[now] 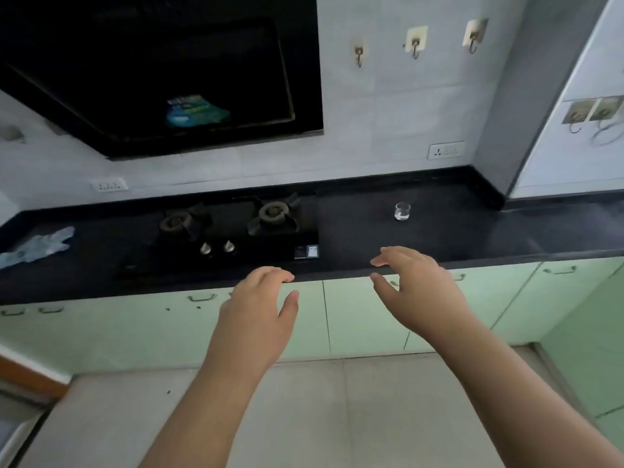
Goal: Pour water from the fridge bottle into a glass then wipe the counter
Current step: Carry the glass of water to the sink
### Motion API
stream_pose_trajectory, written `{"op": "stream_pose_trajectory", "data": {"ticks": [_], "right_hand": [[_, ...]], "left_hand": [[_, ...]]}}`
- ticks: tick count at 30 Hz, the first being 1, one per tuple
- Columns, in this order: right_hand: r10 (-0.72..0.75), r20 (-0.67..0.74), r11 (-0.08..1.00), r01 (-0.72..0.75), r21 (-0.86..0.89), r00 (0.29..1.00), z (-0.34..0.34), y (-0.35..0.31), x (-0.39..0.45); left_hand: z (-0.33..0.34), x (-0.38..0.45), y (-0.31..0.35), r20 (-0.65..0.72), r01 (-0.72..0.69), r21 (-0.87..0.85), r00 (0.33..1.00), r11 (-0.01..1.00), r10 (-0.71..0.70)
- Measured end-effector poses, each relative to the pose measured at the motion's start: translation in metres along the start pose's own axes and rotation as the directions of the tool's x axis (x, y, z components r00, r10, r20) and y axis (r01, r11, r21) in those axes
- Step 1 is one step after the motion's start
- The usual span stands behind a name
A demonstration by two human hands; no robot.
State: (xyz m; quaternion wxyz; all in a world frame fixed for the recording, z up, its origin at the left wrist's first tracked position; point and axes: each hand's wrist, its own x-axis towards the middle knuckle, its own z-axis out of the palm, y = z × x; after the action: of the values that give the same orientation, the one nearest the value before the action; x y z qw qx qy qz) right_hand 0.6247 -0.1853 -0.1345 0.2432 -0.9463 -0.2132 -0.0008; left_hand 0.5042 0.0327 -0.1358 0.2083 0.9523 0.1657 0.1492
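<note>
A small clear glass (402, 211) stands upright on the black counter (456, 231), right of the stove. A crumpled pale blue cloth (40, 246) lies at the counter's far left. My left hand (261, 304) hovers in front of the counter's front edge, fingers loosely bent, holding nothing. My right hand (417, 285) hovers beside it at the same edge, fingers relaxed and spread, also holding nothing. The glass is well beyond my right hand. No bottle and no fridge are in view.
A black two-burner gas stove (229, 231) with two knobs sits mid-counter under a black hood (162, 72). Pale green cabinet doors (364, 315) run below the counter. Wall hooks (416, 45) and sockets (445, 151) are on the tiled wall. Beige floor tiles lie below.
</note>
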Motion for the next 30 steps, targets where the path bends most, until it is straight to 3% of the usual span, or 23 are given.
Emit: {"op": "stream_pose_trajectory", "data": {"ticks": [10, 19, 30], "right_hand": [[0.162, -0.019, 0.987, -0.162, 0.008, 0.987, -0.032, 0.100, 0.065], [0.282, 0.029, 0.958, -0.279, -0.072, 0.959, -0.006, 0.162, 0.173], [0.402, 0.126, 0.915, -0.395, -0.077, 0.907, 0.039, 0.231, 0.314]], "left_hand": [[0.092, 0.104, 0.080, 0.163, -0.161, 0.002, 0.974, 0.987, 0.158], [0.185, 0.234, 0.081, 0.268, -0.238, -0.053, 0.932, 0.970, 0.244], [0.282, 0.406, 0.089, 0.457, -0.316, 0.053, 0.851, 0.947, 0.259]]}}
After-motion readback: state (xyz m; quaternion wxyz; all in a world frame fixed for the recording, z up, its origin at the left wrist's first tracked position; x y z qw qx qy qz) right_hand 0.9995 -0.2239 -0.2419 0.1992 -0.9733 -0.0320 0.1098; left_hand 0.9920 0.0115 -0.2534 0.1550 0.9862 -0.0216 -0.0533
